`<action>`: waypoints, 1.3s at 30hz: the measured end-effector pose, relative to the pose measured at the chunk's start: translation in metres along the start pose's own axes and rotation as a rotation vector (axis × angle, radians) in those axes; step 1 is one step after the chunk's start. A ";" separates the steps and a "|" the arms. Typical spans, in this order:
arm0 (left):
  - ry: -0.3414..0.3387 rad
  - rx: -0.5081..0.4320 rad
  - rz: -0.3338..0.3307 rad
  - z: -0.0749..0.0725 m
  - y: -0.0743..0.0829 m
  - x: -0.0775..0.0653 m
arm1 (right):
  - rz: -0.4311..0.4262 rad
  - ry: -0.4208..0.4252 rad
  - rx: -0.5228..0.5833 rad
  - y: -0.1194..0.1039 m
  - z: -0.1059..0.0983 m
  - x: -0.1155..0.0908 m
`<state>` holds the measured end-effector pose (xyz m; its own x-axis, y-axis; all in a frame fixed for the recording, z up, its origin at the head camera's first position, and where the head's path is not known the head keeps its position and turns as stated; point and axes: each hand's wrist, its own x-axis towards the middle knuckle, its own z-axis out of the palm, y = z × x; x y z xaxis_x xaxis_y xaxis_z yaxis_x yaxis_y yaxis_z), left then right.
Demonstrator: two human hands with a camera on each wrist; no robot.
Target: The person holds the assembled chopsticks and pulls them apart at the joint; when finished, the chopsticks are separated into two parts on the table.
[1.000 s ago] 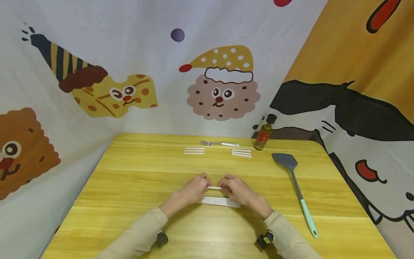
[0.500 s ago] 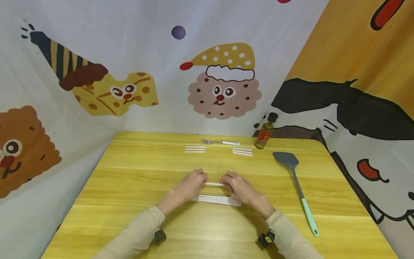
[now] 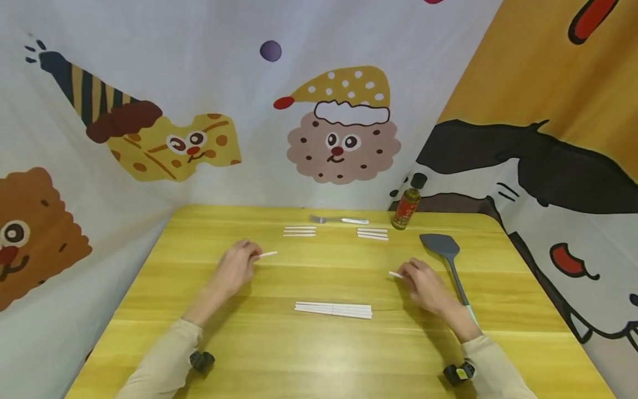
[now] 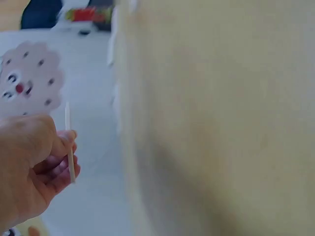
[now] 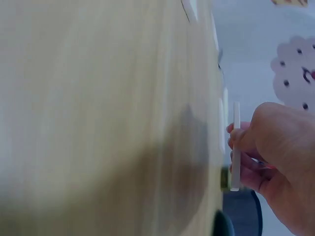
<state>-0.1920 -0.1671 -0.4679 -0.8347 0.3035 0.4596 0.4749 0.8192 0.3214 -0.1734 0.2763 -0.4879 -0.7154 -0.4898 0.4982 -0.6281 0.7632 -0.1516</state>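
Note:
My left hand [image 3: 234, 271], out at the left over the table, pinches a short thin white stick [image 3: 268, 254] between thumb and fingers. The left wrist view shows that stick [image 4: 70, 142] poking out on both sides of the grip. To the right, my right hand [image 3: 426, 285] pinches another short white stick [image 3: 395, 274], seen lengthwise as a pale stick [image 5: 236, 164] in the right wrist view. Between the hands, closer to me, white sticks [image 3: 333, 310] lie side by side in a bundle with a seam across the middle.
Farther back lie a left group of short white sticks [image 3: 299, 231] and a right group of sticks [image 3: 372, 234]. Behind them is a fork [image 3: 344, 220], with a sauce bottle [image 3: 406, 205] beside it. A spatula [image 3: 451, 266] lies right of my right hand, its handle partly hidden.
My hands were close together over the bundle, with a white stick spanning them. They have moved apart, left hand left and back, right hand right, each now holding a short stick.

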 end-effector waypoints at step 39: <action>-0.261 -0.163 -0.104 0.016 0.006 0.020 | 0.051 -0.099 0.027 0.009 0.004 0.017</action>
<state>-0.2104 -0.1481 -0.4703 -0.9145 0.3539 0.1960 0.4039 0.7703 0.4935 -0.1918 0.2732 -0.4839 -0.7723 -0.4912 0.4028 -0.5974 0.7772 -0.1976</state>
